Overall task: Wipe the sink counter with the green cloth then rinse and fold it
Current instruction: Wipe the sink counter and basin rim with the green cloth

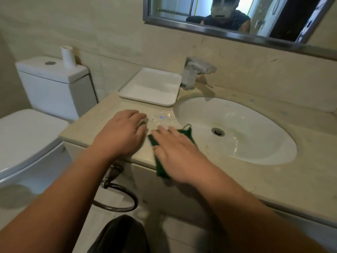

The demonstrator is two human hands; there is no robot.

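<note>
I press right hand [179, 154] flat, fingers straight, on green cloth [161, 168] at counter [102, 114] front edge beside sink [255, 154]. Left hand [121, 133] rests flat, empty. Sweep toward puddle [162, 118], even pressure.

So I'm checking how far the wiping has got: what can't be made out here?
Head view:
The green cloth: mostly under the right hand, so its folds are hidden.
The counter under the left hand: covered, wetness unknown.
The counter's right end: cut off by the picture's edge.
</note>
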